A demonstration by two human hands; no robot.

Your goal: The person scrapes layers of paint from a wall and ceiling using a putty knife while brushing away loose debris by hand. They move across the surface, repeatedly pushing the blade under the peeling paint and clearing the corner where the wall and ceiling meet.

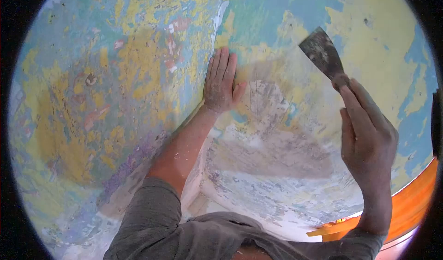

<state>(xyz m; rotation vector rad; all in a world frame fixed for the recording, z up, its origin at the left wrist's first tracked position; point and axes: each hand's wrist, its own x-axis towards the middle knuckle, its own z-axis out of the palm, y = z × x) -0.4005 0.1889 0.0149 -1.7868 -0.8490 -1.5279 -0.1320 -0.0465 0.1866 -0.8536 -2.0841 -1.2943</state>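
Observation:
My left hand (223,82) lies flat on the wall (272,24), with its fingers pointing up beside the corner line and its thumb held out to the right. Nothing is in it. On the right, my right hand (369,130) grips the handle of a scraper (323,54). The scraper's wide, stained metal blade points up and to the left over a yellow and blue part of the wall. Most of the handle is hidden by my fingers. Around both hands the wall shows patchy yellow, blue and green paint.
Patchy paint also covers the wall's left part (83,135), which has a small round hole (91,79). Whitish scraped patches lie below my left hand. An orange surface (413,200) curves along the lower right. A dark object (436,123) stands at the right edge.

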